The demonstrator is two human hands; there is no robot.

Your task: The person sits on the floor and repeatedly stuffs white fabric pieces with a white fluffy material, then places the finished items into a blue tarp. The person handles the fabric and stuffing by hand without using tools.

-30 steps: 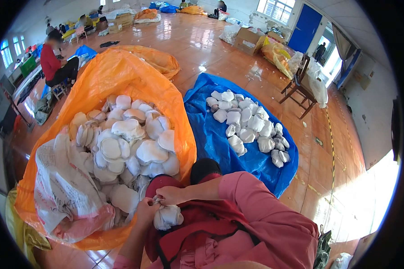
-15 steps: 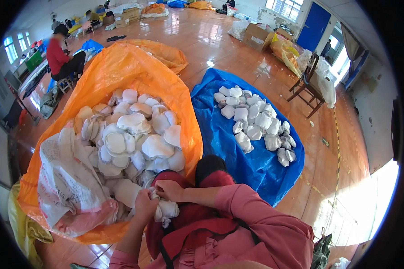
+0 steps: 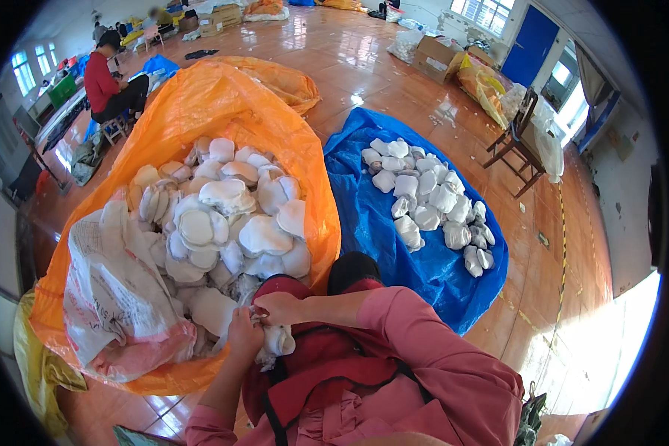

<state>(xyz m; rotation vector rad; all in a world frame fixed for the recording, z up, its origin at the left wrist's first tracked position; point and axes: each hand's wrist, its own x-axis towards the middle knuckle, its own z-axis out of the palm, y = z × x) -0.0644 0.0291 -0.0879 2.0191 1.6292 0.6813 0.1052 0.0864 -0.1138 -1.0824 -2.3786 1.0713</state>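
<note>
Two hands [image 3: 264,321] grip one white pad [image 3: 278,341].

Head camera looks steeply down, close above the lap, across the floor [image 3: 394,82].

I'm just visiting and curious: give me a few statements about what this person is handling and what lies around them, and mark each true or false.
1. Both hands, left hand and right hand, grip one white padded piece. True.
2. The orange sheet is bare. False: it holds a heap of white pieces.
3. A blue sheet with more white pieces lies on the person's right. True.
4. The wooden chair stands on the blue sheet. False: it stands apart on the floor.
</note>
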